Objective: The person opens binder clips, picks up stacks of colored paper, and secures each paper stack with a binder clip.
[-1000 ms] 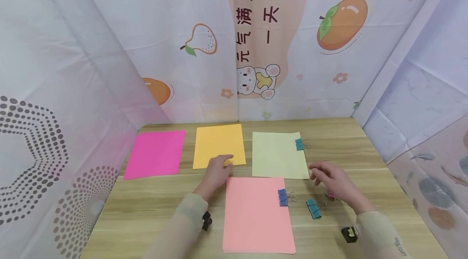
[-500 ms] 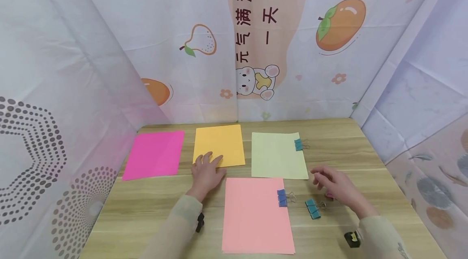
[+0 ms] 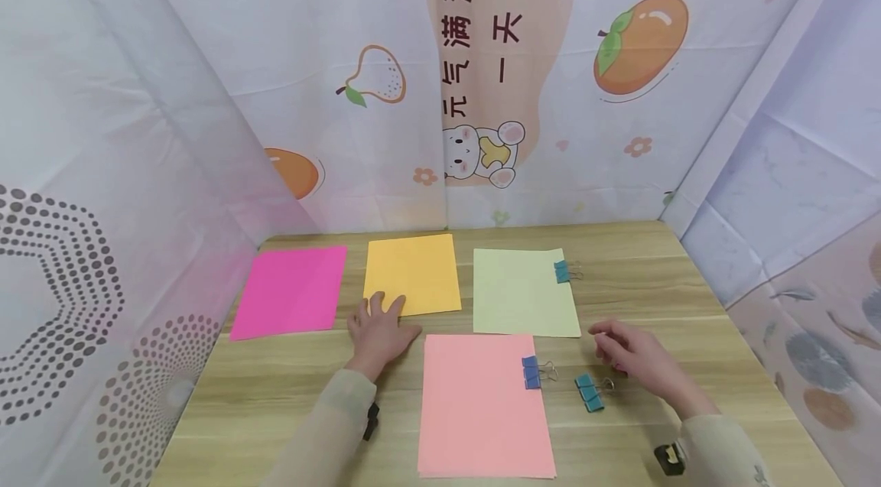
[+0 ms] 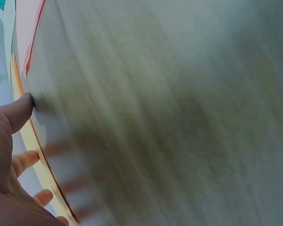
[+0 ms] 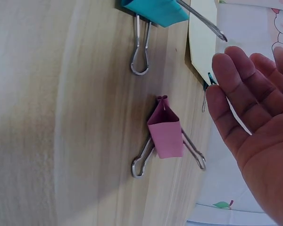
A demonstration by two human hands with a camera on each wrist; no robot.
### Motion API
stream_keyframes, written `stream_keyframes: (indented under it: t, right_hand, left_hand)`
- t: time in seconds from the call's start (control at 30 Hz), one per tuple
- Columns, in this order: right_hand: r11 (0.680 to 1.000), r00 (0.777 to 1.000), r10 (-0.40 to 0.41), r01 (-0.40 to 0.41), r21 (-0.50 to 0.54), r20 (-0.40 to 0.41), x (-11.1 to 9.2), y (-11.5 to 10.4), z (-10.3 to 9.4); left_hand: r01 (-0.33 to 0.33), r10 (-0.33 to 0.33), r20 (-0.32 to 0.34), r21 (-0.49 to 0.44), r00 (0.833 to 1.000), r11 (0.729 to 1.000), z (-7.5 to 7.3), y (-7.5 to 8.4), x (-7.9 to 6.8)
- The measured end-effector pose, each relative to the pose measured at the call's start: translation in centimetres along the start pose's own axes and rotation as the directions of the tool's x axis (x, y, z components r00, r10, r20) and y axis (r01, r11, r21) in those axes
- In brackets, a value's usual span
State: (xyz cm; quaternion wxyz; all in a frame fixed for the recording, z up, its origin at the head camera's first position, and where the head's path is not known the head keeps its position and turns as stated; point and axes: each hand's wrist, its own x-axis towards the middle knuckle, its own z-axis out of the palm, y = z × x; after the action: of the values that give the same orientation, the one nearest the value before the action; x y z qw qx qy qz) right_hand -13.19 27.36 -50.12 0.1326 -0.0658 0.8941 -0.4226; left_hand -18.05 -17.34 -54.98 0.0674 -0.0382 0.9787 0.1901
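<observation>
In the head view my left hand (image 3: 378,336) has its fingers spread, with the fingertips over the near left corner of the orange paper (image 3: 413,273). The left wrist view shows the thumb and fingertips along that paper's edge (image 4: 26,101). My right hand (image 3: 636,361) holds nothing, its fingers loosely bent, to the right of the pale green paper (image 3: 523,292). Below it, in the right wrist view, a pink binder clip (image 5: 167,136) stands on the table with both wire handles splayed. That clip is hidden under the hand in the head view. A loose teal binder clip (image 3: 590,393) lies nearby.
A salmon-pink stack of paper (image 3: 482,414) with a blue binder clip (image 3: 531,372) on its right edge lies in front. Another teal clip (image 3: 562,271) grips the pale green paper. Magenta paper (image 3: 289,292) lies back left. A printed curtain (image 3: 385,166) stands behind the table.
My left hand has moved left along the near edge of the orange paper, and its fingers have spread. My right hand has shifted slightly right and toward the near side, covering the pink clip.
</observation>
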Motion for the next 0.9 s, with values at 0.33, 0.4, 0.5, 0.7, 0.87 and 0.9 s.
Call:
stream_keyframes:
  t: [0.33, 0.4, 0.5, 0.7, 0.87, 0.9]
  right_hand:
    - [0.984, 0.993, -0.086, 0.072, -0.164, -0.077, -0.4, 0.9, 0.6]
    - [0.974, 0.988, -0.119, 0.097, -0.207, -0.097, -0.5, 1.1, 0.8]
    - [0.963, 0.980, -0.166, 0.136, -0.232, -0.113, -0.6, 1.3, 1.1]
    - [0.954, 0.972, -0.207, 0.175, -0.243, -0.113, -0.7, 1.2, 1.5]
    - [0.949, 0.975, -0.194, 0.160, -0.271, -0.107, -0.8, 1.4, 1.9]
    - [0.948, 0.976, -0.192, 0.157, -0.276, -0.105, -0.9, 1.5, 1.9]
  left_hand:
    - [-0.004, 0.004, -0.004, 0.005, 1.000, 1.000, 0.2, -0.4, -0.2]
    - [-0.004, 0.004, -0.002, 0.010, 1.000, 1.000, 0.2, -0.4, -0.2]
    - [-0.006, 0.006, 0.000, 0.010, 1.000, 1.000, 0.3, -0.5, -0.2]
    - [-0.003, 0.003, 0.011, -0.003, 1.000, 1.000, 0.2, -0.5, -0.2]
    - [0.003, -0.003, 0.020, -0.007, 1.000, 1.000, 0.1, -0.5, -0.2]
    - [0.003, -0.003, 0.022, -0.005, 1.000, 1.000, 0.1, -0.5, -0.2]
